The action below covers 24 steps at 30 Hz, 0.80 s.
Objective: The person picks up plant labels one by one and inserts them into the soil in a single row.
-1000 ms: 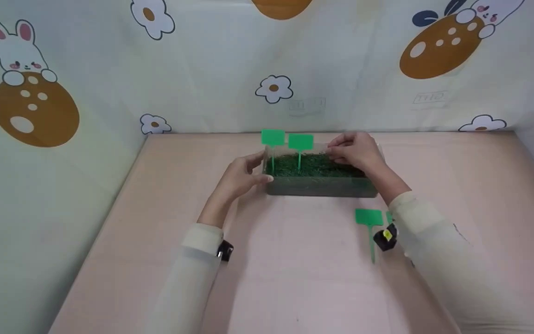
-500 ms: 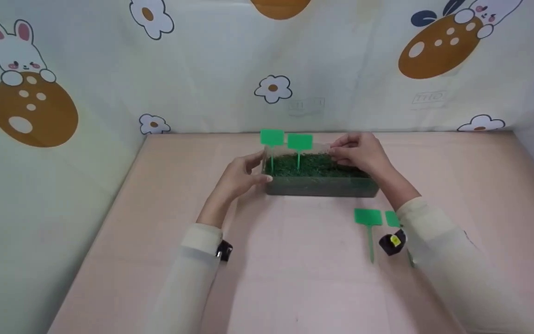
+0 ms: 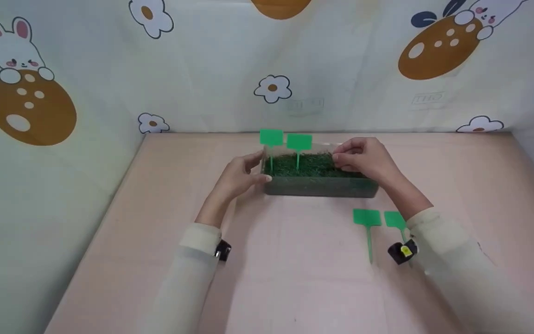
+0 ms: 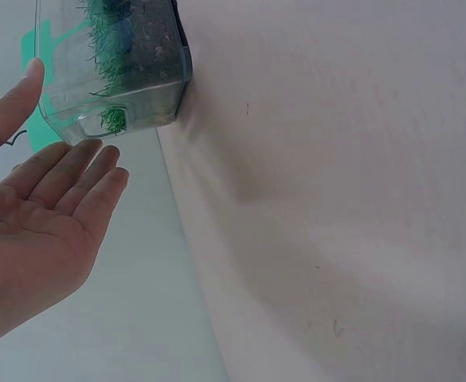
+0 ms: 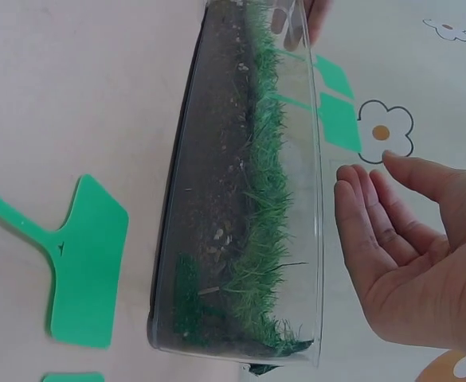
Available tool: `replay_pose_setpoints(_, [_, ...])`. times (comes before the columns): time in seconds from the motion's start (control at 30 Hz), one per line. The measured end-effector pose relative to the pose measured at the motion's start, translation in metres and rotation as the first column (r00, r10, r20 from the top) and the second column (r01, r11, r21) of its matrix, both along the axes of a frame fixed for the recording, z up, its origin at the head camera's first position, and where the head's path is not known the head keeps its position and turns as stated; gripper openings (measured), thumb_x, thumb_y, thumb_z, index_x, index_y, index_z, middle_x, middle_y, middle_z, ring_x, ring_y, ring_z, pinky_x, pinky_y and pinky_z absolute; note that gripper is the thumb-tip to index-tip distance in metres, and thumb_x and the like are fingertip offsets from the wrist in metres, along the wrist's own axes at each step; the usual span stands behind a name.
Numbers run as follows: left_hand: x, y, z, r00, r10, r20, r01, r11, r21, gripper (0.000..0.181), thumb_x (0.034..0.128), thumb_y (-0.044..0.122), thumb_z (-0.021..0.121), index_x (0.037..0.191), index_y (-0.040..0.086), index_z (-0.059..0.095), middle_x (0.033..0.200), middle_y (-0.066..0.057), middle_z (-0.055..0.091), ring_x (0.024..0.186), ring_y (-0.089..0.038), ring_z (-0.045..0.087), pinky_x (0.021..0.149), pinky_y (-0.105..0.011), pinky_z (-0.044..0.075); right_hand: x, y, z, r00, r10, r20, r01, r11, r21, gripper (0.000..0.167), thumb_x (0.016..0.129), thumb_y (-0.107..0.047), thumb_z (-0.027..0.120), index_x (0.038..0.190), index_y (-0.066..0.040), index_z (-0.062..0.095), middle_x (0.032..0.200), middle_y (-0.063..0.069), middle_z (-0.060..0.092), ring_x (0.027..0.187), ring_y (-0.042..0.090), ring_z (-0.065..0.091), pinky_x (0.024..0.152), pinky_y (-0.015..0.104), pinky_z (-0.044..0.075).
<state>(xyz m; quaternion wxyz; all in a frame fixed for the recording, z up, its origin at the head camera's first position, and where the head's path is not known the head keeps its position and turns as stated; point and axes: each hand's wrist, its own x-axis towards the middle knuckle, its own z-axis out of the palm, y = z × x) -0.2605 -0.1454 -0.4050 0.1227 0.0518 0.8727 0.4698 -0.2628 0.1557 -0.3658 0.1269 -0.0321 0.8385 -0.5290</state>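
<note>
A clear rectangular box (image 3: pixel 320 187) of dark soil and green grass (image 3: pixel 318 164) stands towards the back of the table. Two green T-shaped plant labels, the outer one (image 3: pixel 271 137) and the inner one (image 3: pixel 299 142), stand upright in its left part. My left hand (image 3: pixel 237 178) is at the box's left end, thumb by the near corner and fingers behind; in the left wrist view these fingers (image 4: pixel 65 179) look fairly straight. Over the right part of the grass is my right hand (image 3: pixel 364 157). Thumb and fingertips stand apart in the right wrist view, with nothing visible between them.
Two more green labels lie on the pink tabletop (image 3: pixel 295 260) in front of the box: one (image 3: pixel 367 217) in full view, the other (image 3: pixel 395 219) partly behind the right wrist camera (image 3: pixel 402 251). A patterned cloth wall (image 3: pixel 211 83) rises behind the table.
My right hand has drawn slightly right and towards me over the grass, and its forearm has shifted right, showing more of the second loose label. The left hand and box stay put.
</note>
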Motion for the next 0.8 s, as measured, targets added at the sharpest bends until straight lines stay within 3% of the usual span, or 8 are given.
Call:
replay_pose_setpoints(0.47, [0.000, -0.001, -0.001, 1.000, 0.009, 0.001, -0.009, 1.000, 0.004, 0.071, 0.0906, 0.017, 0.073, 0.154, 0.017, 0.040, 0.158, -0.007, 0.043, 0.146, -0.031, 0.040, 0.120, -0.041, 0.037, 0.021, 0.013, -0.002, 0.999, 0.040, -0.013, -0.039, 0.998, 0.041, 0.028, 0.095, -0.023, 0.068, 0.111, 0.000, 0.066, 0.097, 0.001, 0.074, 0.088, 0.011, 0.073, 0.085, 0.031, 0.062])
replay_pose_setpoints(0.8, [0.000, -0.001, -0.001, 1.000, -0.001, -0.004, 0.001, 1.000, 0.020, 0.072, 0.0903, 0.016, 0.074, 0.154, 0.016, 0.039, 0.158, -0.006, 0.042, 0.147, -0.030, 0.039, 0.120, -0.040, 0.037, 0.034, 0.025, -0.006, 0.998, 0.062, -0.016, -0.061, 0.997, 0.053, 0.033, 0.095, -0.025, 0.068, 0.113, 0.003, 0.065, 0.099, 0.002, 0.075, 0.088, 0.010, 0.073, 0.083, 0.027, 0.062])
